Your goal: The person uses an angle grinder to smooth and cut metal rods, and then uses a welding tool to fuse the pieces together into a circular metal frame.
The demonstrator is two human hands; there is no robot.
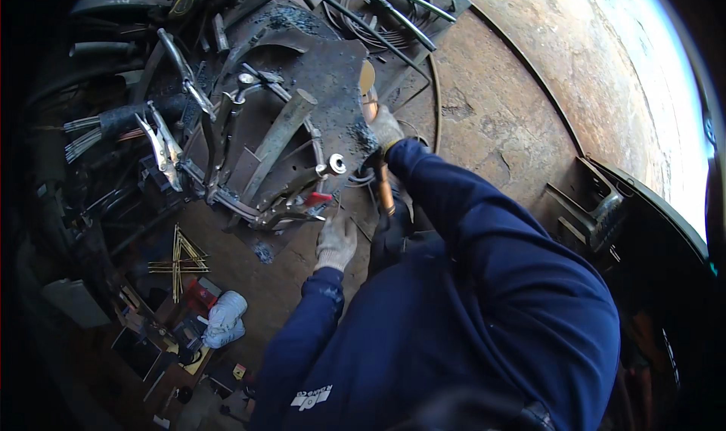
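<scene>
My right hand, in a pale work glove, is closed around a brown wooden-looking handle at the right edge of a dark steel plate. The tool's head cannot be made out. My left hand, gloved too, is by the plate's near edge, its fingers loosely extended and apparently empty. Just beyond those fingers is a clamp with a red part. A curved metal frame lies on the plate, held by several locking pliers. Across it leans a grey steel bar.
Metal rods and a coil of wire lie at the far side. Brass-coloured rods form a star shape at the left, near a white bundle. A channel-shaped steel piece stands on the right. Stained concrete floor stretches to the right.
</scene>
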